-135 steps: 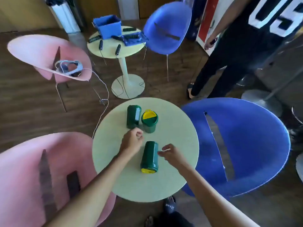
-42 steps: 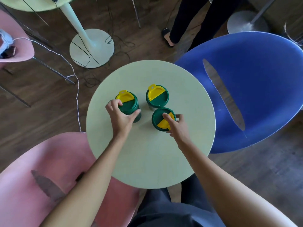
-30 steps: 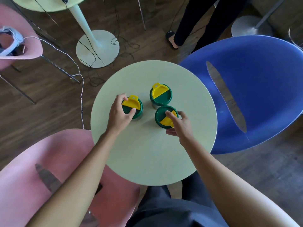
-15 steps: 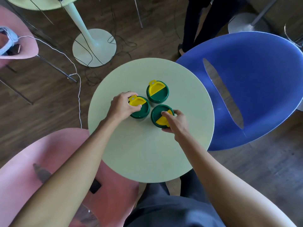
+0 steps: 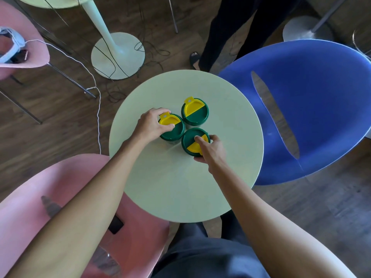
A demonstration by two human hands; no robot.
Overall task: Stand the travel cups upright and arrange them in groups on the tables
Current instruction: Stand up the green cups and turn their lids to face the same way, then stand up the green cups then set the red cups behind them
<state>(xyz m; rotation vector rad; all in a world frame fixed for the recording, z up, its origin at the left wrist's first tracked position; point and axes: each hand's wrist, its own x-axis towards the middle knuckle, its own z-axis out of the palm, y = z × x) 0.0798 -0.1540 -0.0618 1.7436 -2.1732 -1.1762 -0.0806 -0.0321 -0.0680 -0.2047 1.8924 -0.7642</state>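
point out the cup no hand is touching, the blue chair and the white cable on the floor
untouched cup (image 5: 197, 116), head view, green half of its lid
blue chair (image 5: 321, 101), head view, seat shell
white cable (image 5: 98, 117), head view, stretch left of the table

Two of the three cups had lain on their sides; all three now stood upright with their yellow-and-green lids facing up. The cup under the left hand (image 5: 152, 125) had been well apart from the others a moment before; the left cup (image 5: 173, 128) had since slid toward the right hand (image 5: 210, 150) until it sat just beside the cup (image 5: 194, 144) that hand gripped and the far cup (image 5: 195, 111) beyond both hands, closing the three into a tight cluster on the table (image 5: 180, 187).
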